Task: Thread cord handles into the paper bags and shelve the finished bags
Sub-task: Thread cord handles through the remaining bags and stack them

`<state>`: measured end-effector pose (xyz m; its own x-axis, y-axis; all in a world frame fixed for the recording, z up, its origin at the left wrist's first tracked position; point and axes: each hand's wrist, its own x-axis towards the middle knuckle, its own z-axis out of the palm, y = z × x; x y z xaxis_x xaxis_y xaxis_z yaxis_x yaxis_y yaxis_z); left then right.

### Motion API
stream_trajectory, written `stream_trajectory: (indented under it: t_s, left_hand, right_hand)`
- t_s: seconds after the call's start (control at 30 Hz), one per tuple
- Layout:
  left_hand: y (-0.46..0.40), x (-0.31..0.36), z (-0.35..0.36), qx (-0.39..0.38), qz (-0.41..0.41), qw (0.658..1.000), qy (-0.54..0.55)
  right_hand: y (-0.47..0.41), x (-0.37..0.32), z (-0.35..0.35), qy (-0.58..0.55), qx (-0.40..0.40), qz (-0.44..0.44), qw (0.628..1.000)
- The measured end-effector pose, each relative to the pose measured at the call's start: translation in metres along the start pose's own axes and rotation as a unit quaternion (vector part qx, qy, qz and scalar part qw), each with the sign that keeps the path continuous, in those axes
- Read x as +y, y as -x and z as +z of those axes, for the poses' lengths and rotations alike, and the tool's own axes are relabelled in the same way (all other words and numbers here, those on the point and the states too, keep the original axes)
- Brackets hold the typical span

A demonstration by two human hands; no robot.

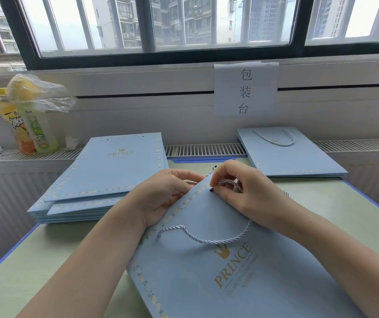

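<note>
Green table (46, 260) | 2 bag stacks | left hand (161, 198) grips bag (207, 283) | right hand (241, 191) pinches cord (226, 182)

One head-worn wide-angle view looked forward and down from close above the bench (46, 260), facing the window (161, 24), with both forearms reaching in from below

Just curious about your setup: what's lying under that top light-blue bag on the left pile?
Under the top light-blue paper bag more flat light-blue bags show as stacked edges, on the pale green table. Their faces are covered.
</note>
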<state>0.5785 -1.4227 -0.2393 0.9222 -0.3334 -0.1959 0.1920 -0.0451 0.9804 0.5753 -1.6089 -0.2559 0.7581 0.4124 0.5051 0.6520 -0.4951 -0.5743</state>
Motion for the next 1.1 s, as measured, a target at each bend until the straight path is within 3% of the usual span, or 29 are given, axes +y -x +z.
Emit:
stream_trajectory:
  t_s: [0.37, 0.47, 0.63, 1.0, 1.1]
  left_hand:
    - [-0.005, -0.007, 0.004, 0.046, 0.038, 0.997, -0.056]
    - [-0.004, -0.006, 0.001, 0.025, 0.014, 0.999, -0.029]
    - [-0.001, -0.002, -0.006, -0.056, -0.051, 0.996, 0.038]
    - [0.0, -0.004, 0.005, 0.022, -0.042, 0.998, -0.043]
    - [0.002, -0.002, 0.008, 0.034, -0.023, 0.995, -0.09]
  right_hand:
    - [0.001, 0.0, 0.001, -0.003, -0.015, 0.025, 1.0]
    - [0.001, 0.0, 0.003, 0.04, -0.03, 0.023, 0.998]
    - [0.0, -0.004, 0.0, 0.019, -0.005, 0.013, 1.0]
    - [0.003, 0.003, 0.002, 0.025, -0.088, 0.026, 0.995]
    - [0.001, 0.002, 0.002, -0.055, -0.055, 0.03, 0.996]
